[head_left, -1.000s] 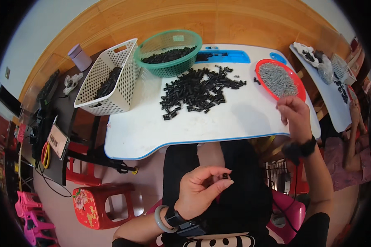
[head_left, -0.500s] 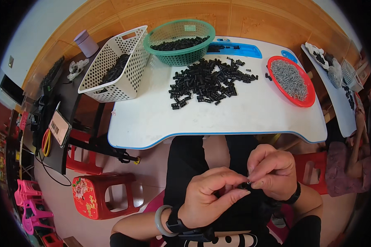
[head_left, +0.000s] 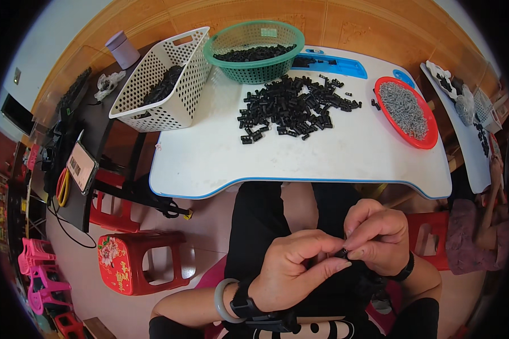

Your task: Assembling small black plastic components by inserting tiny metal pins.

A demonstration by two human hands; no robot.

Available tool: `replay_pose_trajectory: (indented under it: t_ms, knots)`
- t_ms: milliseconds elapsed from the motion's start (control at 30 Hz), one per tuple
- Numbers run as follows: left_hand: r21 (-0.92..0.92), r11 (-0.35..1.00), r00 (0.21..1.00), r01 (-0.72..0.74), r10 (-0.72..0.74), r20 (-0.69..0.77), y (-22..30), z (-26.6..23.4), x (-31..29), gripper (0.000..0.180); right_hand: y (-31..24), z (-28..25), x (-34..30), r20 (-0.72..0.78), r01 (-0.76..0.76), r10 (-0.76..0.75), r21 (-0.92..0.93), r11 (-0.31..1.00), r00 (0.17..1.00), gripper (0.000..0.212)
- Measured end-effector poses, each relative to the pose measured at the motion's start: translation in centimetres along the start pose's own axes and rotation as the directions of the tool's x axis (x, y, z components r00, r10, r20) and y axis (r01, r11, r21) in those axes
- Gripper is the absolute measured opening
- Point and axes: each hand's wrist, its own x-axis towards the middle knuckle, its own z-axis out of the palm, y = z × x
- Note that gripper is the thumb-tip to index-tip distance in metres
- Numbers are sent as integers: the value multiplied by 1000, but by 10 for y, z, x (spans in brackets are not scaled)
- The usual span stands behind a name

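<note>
Over my lap, in front of the white table [head_left: 209, 164], both hands meet fingertip to fingertip. My left hand [head_left: 297, 265] pinches a small black plastic part [head_left: 341, 253], mostly covered by the fingers. Thumb and fingers of my right hand [head_left: 377, 234] are pressed together at the end of that same part; whether they hold a tiny piece of their own is hidden. A loose pile of similar black parts [head_left: 288, 107] lies at the table's back middle. To its right, a red plate [head_left: 434, 133] bears many small silvery metal pieces [head_left: 404, 110], perhaps screws or springs.
At the back stand a green basket [head_left: 254, 74] and a white perforated basket [head_left: 175, 113], both with black parts. A blue tray [head_left: 350, 69] lies behind the pile. Left are a dark table with a phone [head_left: 82, 166] and a red stool [head_left: 116, 265]. Another person [head_left: 472, 226] sits far right.
The view has shifted slightly. My hands stay together; the fingertips have closed in a little, and the glint of metal seen earlier between them is now covered.
</note>
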Motion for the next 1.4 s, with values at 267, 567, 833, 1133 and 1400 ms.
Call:
replay_pose_trajectory:
  t_ms: [267, 567, 833, 1133, 1400]
  knots:
    - [-275, 953, 992, 129, -120, 50, -5, -3, -4, 23, -2, -2, 1, 66, 97, -87, -155, 983, 994, 20]
    - [-341, 919, 980, 198, -174, 102, 3, -2, 1, 24, -7, -8, 2, 54, 244, -241, -365, 899, 969, 19]
    - [-264, 953, 988, 148, -127, 93, 5, -2, 5, 19, -1, -43, 10, -110, 115, -256, -680, 724, 961, 17]
    - [-238, 952, 981, 193, -191, 33, 7, 2, 5, 15, -2, -175, 12, -468, -296, -390, -856, 424, 793, 8]
    - [-264, 938, 972, 225, -236, -11, 8, 1, 3, 17, 5, -241, -17, -557, -475, -338, -828, 299, 759, 11]
